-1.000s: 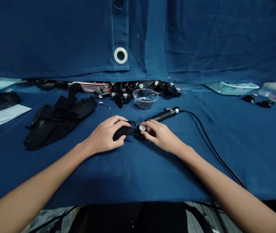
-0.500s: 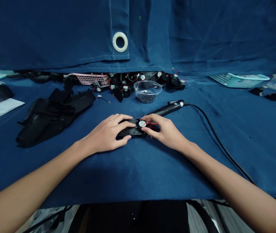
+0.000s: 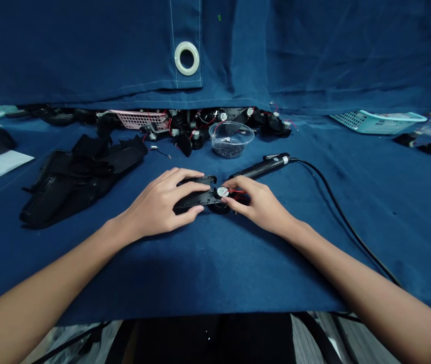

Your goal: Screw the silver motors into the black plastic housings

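Note:
My left hand [image 3: 152, 205] is closed around a long black plastic housing [image 3: 196, 200], thumb along the near edge and fingers over the far edge. At the housing's right end, my right hand [image 3: 264, 205] pinches a small round motor [image 3: 223, 191] with a white end face between thumb and forefinger. Red wires run from the motor under the right fingers. A dark part lies beneath the motor, mostly hidden. Just behind the right hand lies a black corded electric screwdriver [image 3: 262, 166], its tip hidden.
Behind the hands stands a clear plastic cup [image 3: 231, 134] of small dark screws. Further back are a pink basket [image 3: 143, 120], several motors with wires, and a teal basket [image 3: 382, 123]. Black housings [image 3: 82, 177] lie left; the screwdriver cord [image 3: 336, 210] curves down the right. A blue curtain hangs behind.
My left hand has shifted a little left with the housing, opening a gap near the motor at its far edge. My right hand keeps its pinch and has hardly moved.

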A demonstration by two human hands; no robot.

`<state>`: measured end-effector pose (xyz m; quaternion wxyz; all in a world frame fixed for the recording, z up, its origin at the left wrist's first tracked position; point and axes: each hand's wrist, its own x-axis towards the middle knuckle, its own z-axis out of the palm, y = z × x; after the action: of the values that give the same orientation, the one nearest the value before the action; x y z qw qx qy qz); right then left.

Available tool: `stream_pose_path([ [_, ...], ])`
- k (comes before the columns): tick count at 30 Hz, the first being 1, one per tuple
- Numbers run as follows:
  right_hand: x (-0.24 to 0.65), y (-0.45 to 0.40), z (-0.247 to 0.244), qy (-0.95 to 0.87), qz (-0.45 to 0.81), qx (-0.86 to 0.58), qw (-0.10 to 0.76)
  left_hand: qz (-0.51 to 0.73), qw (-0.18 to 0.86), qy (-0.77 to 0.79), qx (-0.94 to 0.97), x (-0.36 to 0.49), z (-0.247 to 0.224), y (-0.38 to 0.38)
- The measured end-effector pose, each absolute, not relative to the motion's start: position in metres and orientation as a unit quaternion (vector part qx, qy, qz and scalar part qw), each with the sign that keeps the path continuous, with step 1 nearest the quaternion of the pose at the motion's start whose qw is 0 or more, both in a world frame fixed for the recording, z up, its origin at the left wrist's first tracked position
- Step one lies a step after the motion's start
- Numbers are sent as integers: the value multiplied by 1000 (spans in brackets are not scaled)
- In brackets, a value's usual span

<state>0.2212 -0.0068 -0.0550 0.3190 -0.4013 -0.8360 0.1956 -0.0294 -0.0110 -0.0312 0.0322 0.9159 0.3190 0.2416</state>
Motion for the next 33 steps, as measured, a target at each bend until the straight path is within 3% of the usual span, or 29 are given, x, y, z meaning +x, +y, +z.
stream_pose_path([
  [7,221,-8,-54,-835,197,-405,317,196,79,331,920,-24,-41,-9],
  [33,223,-8,-54,-839,198,-402,308,198,92,327,920,-26,-40,-4],
])
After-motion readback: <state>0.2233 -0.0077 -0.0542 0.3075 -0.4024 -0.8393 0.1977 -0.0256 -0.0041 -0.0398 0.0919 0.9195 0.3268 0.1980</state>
